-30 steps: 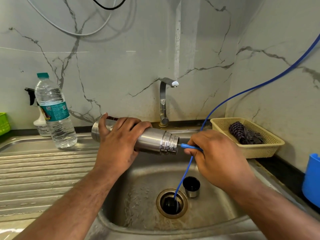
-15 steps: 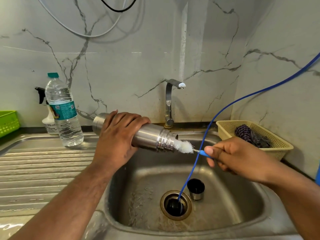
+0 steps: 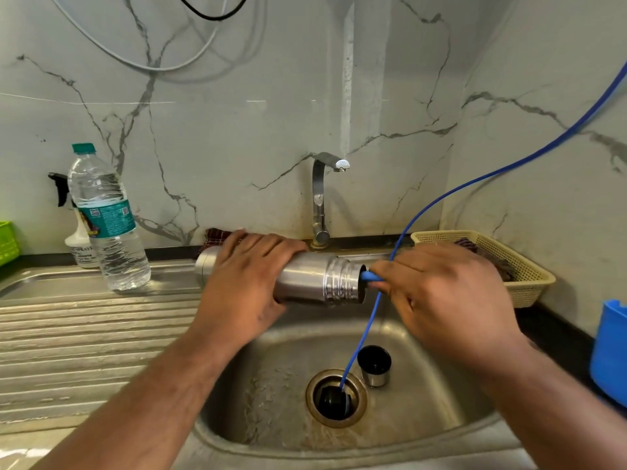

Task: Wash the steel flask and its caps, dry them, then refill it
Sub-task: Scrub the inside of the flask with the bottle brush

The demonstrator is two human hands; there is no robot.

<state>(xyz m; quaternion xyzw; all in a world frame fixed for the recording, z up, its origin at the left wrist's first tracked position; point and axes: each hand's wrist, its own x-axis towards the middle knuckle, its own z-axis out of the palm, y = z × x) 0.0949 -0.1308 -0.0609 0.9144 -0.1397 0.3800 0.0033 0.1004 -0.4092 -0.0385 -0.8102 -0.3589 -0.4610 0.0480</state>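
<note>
My left hand (image 3: 249, 276) grips the steel flask (image 3: 315, 279), held sideways over the sink (image 3: 441, 395) with its threaded mouth pointing right. At the mouth my right hand (image 3: 448, 296) holds the blue handle of a bottle brush (image 3: 368, 276); the bristles are hidden inside the flask. A steel cup cap (image 3: 375, 364) with a dark inside stands upright in the basin, right of the drain (image 3: 336, 398). A dark round piece sits in the drain hole.
A thin blue hose (image 3: 475, 179) runs from the upper right down into the drain. The tap (image 3: 320, 198) stands behind the flask. A water bottle (image 3: 108, 218) and spray bottle (image 3: 79, 245) stand on the left drainboard. Right: beige basket (image 3: 529, 276), blue container (image 3: 610, 347).
Half a second ago the white bristles were outside the flask mouth. My right hand has pushed the brush back in, and only the blue handle shows.
</note>
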